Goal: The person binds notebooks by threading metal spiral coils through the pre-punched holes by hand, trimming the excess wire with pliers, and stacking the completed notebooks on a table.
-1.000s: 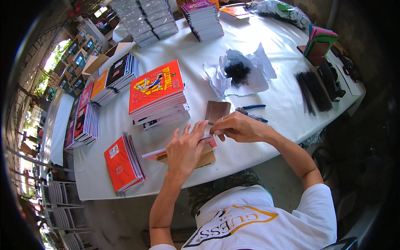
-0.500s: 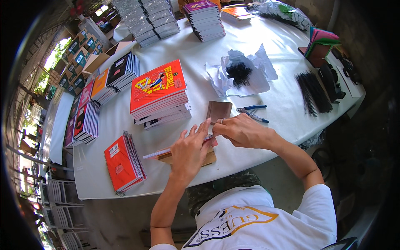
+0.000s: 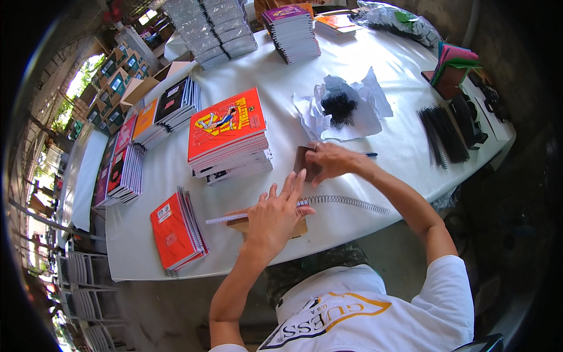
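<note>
My left hand (image 3: 271,218) holds a thin stack of notebook sheets (image 3: 218,220), seen edge-on, its fingers stretched over the far side and the thumb near the right end. Under the sheets sits a light wooden block (image 3: 298,229). From their right end a dark spiral wire coil (image 3: 352,202) trails in a curve over the table. Farther off, my right hand (image 3: 335,161) has its fingers and thumb around a flat brown block (image 3: 304,163). Just past that hand shows a tip of a blue-handled tool (image 3: 371,154); the rest is hidden.
Left of my hands are red spiral notebooks (image 3: 176,230) and a tall stack with a red cover (image 3: 227,126). Beyond lies crumpled white paper (image 3: 372,105) bearing black coils (image 3: 339,110). More black coils (image 3: 443,135) lie at right. Further notebook stacks (image 3: 291,35) stand at the back.
My right hand has left the end of the sheets and moved up and away to the brown block. The spiral coil now stretches to the right, and the pliers are mostly covered.
</note>
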A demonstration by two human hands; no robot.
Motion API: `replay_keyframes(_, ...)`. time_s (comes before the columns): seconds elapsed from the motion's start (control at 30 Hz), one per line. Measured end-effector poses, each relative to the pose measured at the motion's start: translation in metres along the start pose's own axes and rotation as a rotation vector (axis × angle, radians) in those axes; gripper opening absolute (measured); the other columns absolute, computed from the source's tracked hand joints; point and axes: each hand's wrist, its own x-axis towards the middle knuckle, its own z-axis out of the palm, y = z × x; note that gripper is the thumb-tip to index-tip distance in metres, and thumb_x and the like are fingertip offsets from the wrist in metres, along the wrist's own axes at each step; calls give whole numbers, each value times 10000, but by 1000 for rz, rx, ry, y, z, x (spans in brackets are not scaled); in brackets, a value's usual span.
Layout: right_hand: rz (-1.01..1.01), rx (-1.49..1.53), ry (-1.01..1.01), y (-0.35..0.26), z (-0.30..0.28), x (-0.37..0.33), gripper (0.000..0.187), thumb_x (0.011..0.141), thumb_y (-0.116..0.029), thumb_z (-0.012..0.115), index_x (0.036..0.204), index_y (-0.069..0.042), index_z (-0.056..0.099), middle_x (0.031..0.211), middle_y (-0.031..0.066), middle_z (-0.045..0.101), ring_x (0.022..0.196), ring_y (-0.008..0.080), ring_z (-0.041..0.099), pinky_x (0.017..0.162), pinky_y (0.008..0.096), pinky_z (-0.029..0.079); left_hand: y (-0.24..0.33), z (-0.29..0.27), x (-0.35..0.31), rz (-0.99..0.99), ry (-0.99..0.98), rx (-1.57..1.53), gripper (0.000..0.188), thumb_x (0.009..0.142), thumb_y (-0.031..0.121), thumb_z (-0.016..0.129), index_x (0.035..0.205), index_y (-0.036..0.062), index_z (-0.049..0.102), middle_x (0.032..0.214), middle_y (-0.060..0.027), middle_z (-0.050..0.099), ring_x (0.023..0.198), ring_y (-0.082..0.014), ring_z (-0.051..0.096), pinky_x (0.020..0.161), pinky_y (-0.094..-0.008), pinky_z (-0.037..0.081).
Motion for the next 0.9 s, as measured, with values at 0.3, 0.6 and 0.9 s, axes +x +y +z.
replay_keyframes(0.3, -487, 980, -344, -19, -71, -10, 506, 900, -436, 622, 1227, -52, 659, 1173, 129, 680, 1057, 203, 634, 917, 315, 473, -7, 9, -8, -210, 343, -184, 1031, 700, 441, 765, 1518, 82, 250, 1233, -183, 632, 1121, -340, 620, 1013, -532, 408)
replay_keyframes(0.6, -345, 853, -288, -19, -51, -2, 503, 898, -428, 622, 1160, -3, 682, 1203, 176, 657, 1086, 249, 624, 926, 335, 466, -9, 9, -4, -202, 313, -144, 1007, 696, 419, 784, 1502, 70, 291, 1248, -178, 628, 1116, -303, 629, 999, -506, 430)
replay_keyframes(0.9, -272, 860, -260, -25, -50, 0, 490, 888, -408, 643, 1102, 30, 695, 1216, 174, 651, 1134, 235, 593, 945, 330, 440, -15, 8, -12, -245, 342, -126, 1018, 680, 432, 790, 1508, 117, 289, 1230, -119, 649, 1131, -315, 619, 1000, -495, 445)
